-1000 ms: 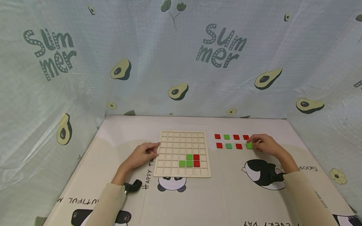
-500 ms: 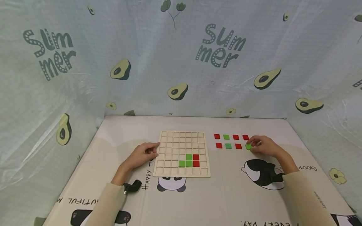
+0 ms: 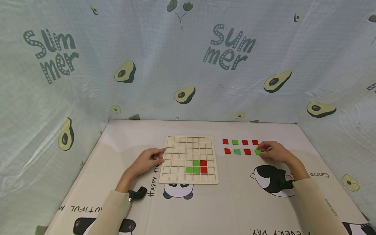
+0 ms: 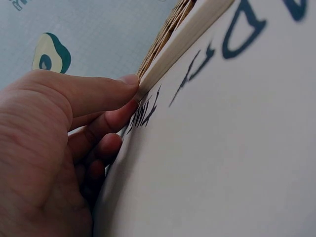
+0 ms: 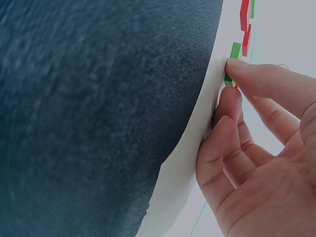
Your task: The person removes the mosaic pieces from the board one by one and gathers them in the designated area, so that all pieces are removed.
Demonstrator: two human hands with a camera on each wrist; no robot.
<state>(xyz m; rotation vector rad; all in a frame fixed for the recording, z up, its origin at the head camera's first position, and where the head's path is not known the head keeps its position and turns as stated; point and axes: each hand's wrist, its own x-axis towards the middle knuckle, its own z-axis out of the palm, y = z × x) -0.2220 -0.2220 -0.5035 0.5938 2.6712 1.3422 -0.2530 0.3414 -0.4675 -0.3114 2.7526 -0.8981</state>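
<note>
Pinching a green tile [image 5: 236, 51] between thumb and fingertip of the right hand [image 3: 274, 151], partly covered; hard to tell whether lifted off the tablecloth [image 3: 226, 209]. With the left hand [image 3: 147, 160] relaxed, touching the left edge of a wooden board [image 3: 176, 163]. Left of the right hand, two rows of red and green tiles [image 3: 248, 152]. Between both hands, set into the board, three green squares [image 3: 196, 169] and two red squares [image 3: 203, 163]. Beyond, a printed curtain [image 3: 152, 98].

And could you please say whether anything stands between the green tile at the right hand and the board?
Yes: in its row, a red tile, a darker green tile and another red tile lie between the held green tile and the board; lifting might clear them.
</note>
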